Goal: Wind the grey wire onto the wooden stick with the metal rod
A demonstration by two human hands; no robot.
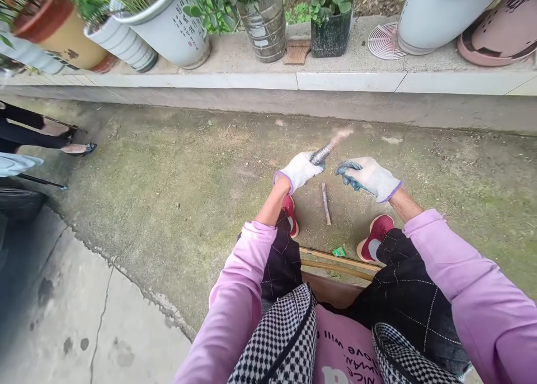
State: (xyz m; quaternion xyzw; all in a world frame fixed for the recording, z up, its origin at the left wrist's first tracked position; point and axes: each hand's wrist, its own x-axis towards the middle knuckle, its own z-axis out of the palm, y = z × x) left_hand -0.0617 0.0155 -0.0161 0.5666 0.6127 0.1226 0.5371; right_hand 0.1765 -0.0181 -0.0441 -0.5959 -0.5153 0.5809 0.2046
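My left hand (301,170), in a white knitted glove with a grey-blue palm, is closed around a short rod wrapped in silvery wire or tape (322,154). A pale brown, blurred end of the rod points up and to the right. Just to its right, my right hand (366,176), gloved alike, has its fingers curled together and stays apart from the rod. Whatever those fingers may hold is hidden or too thin to make out. On the ground below the hands lies a thin stick (326,204) with a wrapped middle.
Potted plants, among them a white pot (168,29), line a tiled ledge (251,81) ahead. A small green packet (338,252) lies by the wooden bars (339,264) between my legs. Another person's legs (37,132) show at the far left. Cracked concrete (138,328) lies lower left.
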